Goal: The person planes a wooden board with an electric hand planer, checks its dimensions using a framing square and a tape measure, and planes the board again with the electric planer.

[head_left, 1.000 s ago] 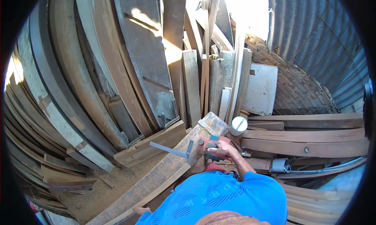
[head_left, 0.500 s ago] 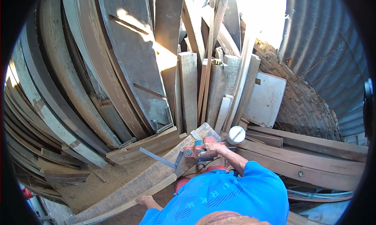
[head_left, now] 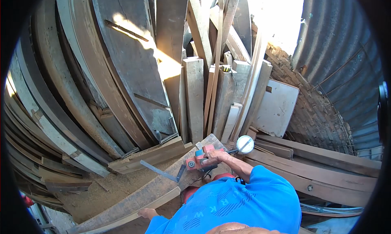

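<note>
My right hand (head_left: 214, 155) is wrapped round the top handle of a red and black power tool, by its look an electric planer (head_left: 197, 163), which rests on the workbench plank (head_left: 134, 193). A metal try square (head_left: 163, 171) lies just left of it, its dark stock close to the tool. Lower left, my left hand (head_left: 148, 213) is at the edge of a long pale wooden strip (head_left: 163, 197) along the bench's near side. Its fingers look closed on that edge, though they show only in part.
Tall boards (head_left: 130, 62) and upright beams (head_left: 194, 95) lean behind the bench. A white-lidded can (head_left: 245, 144) stands by the tool. Stacked planks (head_left: 317, 168) lie at right, below a brick wall (head_left: 321, 111) and corrugated sheet (head_left: 338, 42). Sawdust (head_left: 93, 193) covers the ground at left.
The view has shifted slightly, so bench, try square and tool appear a little lower and further left. Both hands keep nearly the same places on the planer and the strip.
</note>
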`<action>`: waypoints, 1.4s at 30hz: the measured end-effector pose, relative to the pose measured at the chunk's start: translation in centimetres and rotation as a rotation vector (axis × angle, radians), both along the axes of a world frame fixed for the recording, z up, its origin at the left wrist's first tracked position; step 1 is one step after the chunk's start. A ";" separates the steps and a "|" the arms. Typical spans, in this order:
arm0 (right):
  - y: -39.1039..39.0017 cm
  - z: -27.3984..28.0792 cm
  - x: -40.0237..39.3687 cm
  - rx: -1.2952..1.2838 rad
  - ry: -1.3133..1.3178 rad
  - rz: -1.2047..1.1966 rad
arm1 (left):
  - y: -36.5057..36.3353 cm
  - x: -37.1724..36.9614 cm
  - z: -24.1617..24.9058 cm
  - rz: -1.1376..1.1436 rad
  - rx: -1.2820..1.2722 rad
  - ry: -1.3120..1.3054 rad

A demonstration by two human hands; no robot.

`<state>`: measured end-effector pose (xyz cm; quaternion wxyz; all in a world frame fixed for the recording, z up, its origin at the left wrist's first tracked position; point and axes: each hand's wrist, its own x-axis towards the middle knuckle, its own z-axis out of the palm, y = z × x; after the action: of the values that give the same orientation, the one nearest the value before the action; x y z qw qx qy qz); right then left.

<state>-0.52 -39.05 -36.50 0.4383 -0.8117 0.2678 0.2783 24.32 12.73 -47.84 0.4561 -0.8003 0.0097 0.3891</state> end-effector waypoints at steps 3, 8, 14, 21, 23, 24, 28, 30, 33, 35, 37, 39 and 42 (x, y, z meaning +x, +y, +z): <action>0.2 -2.0 0.7 -0.015 0.016 0.043 | -0.6 -0.2 1.3 -0.128 0.030 0.086; 0.4 -1.8 1.0 -0.055 0.030 0.042 | -1.1 -0.1 2.3 -0.212 0.024 0.154; 1.2 0.2 1.1 -0.105 0.044 -0.025 | -1.5 0.4 2.9 -0.264 0.005 0.226; 3.7 -2.7 1.6 -0.512 -0.064 -0.147 | -1.3 0.2 3.8 -0.339 -0.030 0.253; 4.0 -2.0 2.0 -0.533 -0.120 -0.140 | -0.4 0.3 1.9 -0.329 -0.047 0.195; 4.2 -1.5 2.2 -0.545 -0.150 -0.138 | -0.2 0.3 1.6 -0.346 -0.040 0.202; 4.4 -0.9 1.7 -0.517 -0.325 -0.159 | -1.6 -0.8 4.4 -0.392 -0.034 0.201; 4.2 -0.7 1.0 -0.456 -0.380 -0.145 | -2.4 -0.6 5.4 -0.369 -0.034 0.235; 4.2 0.1 -0.3 -0.378 -0.283 -0.210 | -2.5 0.7 5.6 -0.293 -0.050 0.340; 3.9 -0.7 -1.8 -0.418 -0.288 -0.215 | -1.7 1.2 4.4 -0.256 -0.090 0.382; 3.5 -0.6 -3.1 -0.413 -0.241 -0.215 | -2.1 1.3 5.1 -0.255 -0.062 0.415; 3.2 -0.4 -4.3 -0.361 -0.141 -0.211 | -3.2 1.0 6.9 -0.263 -0.085 0.410; 2.6 -2.0 -5.5 -0.458 -0.347 -0.211 | -2.4 1.1 6.0 -0.270 -0.186 0.336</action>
<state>-6.02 -36.40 -38.45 0.3095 -0.8925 0.3275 0.0209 25.43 10.31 -41.80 0.4204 -0.7542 0.2285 0.4498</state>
